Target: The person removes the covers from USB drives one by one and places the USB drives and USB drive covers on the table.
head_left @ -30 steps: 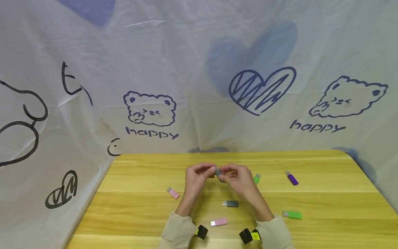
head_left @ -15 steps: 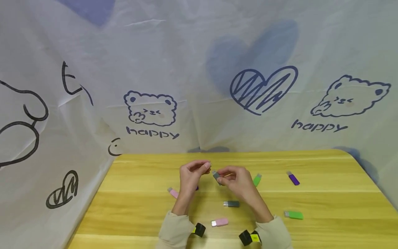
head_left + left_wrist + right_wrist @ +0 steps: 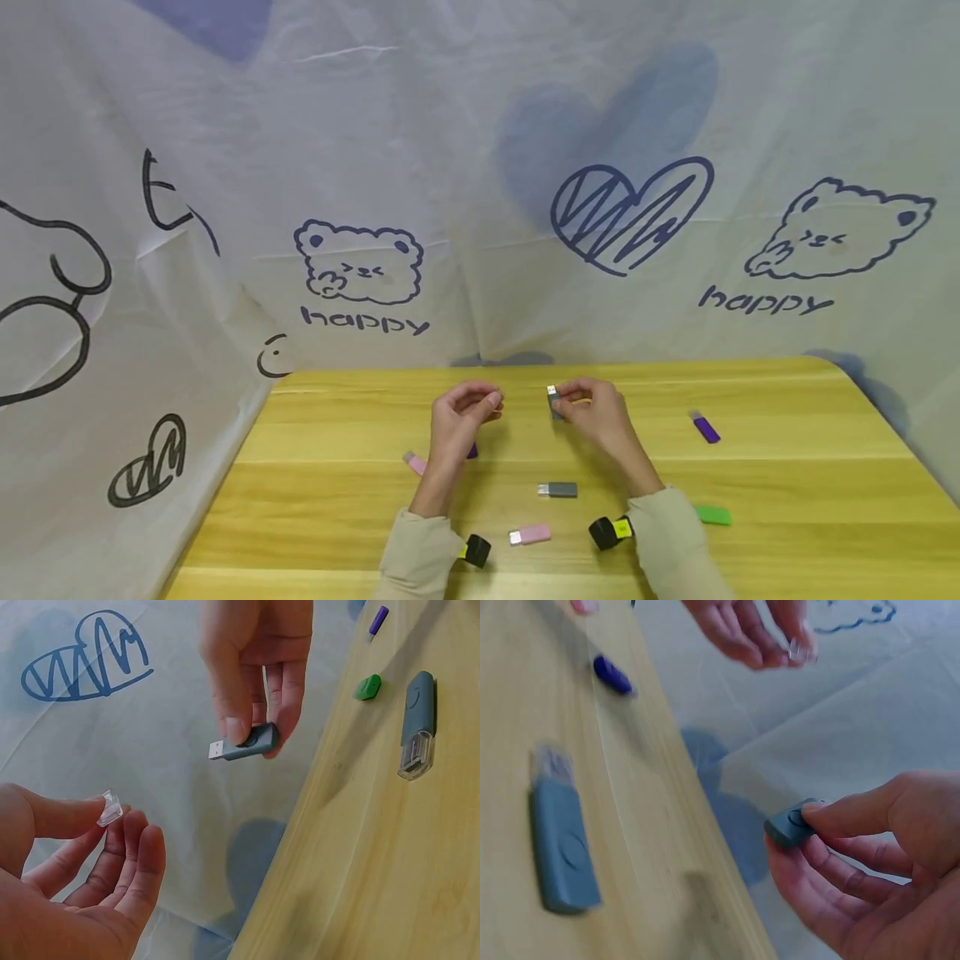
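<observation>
My right hand (image 3: 603, 417) pinches a grey USB flash drive (image 3: 253, 742) between thumb and fingers, its bare metal plug (image 3: 216, 749) pointing out. A small clear cap (image 3: 110, 808) is held between the thumb and fingertips of my left hand (image 3: 457, 423). Both hands are raised over the far part of the table, with a gap between cap and drive. On the table below them lies a second grey flash drive (image 3: 561, 490), a clear cap (image 3: 417, 756) over its plug.
A pink flash drive (image 3: 532, 534) lies near the front of the wooden table (image 3: 315, 517), another pink one (image 3: 414, 462) beside my left forearm. A purple drive (image 3: 706, 429) sits at right. My right sleeve partly covers a green one (image 3: 714, 515). Patterned cloth (image 3: 450, 167) hangs behind.
The clear cap has come apart from the grey flash drive. My left hand moved left with the cap; my right hand moved right and up, turning the plug upward.
</observation>
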A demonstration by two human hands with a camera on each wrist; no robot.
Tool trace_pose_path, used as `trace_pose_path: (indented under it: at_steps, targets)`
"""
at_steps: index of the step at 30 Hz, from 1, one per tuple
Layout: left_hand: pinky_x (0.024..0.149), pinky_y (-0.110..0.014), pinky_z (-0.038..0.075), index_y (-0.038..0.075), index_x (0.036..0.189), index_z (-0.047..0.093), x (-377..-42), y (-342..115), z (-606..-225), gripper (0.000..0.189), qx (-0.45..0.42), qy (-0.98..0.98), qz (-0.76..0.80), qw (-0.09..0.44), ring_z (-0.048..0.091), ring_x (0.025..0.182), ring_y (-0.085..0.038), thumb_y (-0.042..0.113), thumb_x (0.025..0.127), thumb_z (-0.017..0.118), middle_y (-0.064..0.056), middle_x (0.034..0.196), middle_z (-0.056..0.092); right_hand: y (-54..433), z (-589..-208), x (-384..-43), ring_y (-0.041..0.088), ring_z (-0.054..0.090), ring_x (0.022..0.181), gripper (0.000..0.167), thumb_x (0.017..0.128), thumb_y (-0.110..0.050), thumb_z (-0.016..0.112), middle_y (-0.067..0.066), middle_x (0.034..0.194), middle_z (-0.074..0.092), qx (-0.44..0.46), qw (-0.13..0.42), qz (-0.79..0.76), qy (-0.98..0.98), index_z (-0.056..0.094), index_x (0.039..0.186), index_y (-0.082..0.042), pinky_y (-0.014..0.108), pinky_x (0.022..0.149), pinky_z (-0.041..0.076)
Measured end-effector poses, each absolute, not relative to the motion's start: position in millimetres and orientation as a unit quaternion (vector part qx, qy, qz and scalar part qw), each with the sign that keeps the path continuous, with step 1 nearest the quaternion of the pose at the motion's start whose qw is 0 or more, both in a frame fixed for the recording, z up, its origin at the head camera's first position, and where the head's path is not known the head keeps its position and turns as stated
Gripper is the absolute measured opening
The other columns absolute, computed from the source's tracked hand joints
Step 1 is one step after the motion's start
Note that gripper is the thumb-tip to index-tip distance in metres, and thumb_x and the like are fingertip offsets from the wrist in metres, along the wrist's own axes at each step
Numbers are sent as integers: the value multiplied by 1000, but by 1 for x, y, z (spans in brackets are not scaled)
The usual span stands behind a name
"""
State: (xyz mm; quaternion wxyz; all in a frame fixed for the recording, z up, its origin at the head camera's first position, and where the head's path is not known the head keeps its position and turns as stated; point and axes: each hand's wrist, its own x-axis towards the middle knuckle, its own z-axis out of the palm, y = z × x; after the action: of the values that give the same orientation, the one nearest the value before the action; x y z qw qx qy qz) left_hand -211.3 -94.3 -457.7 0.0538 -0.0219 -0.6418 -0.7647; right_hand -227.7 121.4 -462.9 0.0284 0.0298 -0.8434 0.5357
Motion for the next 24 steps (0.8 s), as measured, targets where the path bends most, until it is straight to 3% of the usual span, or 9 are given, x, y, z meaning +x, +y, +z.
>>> trace_pose_path:
  at_steps: [16, 24]
  targets:
    - [77, -31, 62, -14, 105, 68, -212, -95, -460, 15, -29, -656, -754, 26, 71, 80, -17, -6, 93, 70, -22, 98, 73, 126, -481, -273, 23, 71, 72, 17, 90, -10, 79, 14, 87, 75, -18, -2, 478, -878, 76, 100, 4, 28, 62, 56]
    - [79, -33, 62, -14, 104, 68, -212, -95, -462, 13, -38, -665, -745, 18, 72, 81, -18, -5, 94, 70, -22, 96, 74, 121, -483, -284, 25, 70, 71, 18, 87, -14, 81, 12, 84, 75, -35, -8, 416, -909, 76, 95, 2, 40, 69, 57]
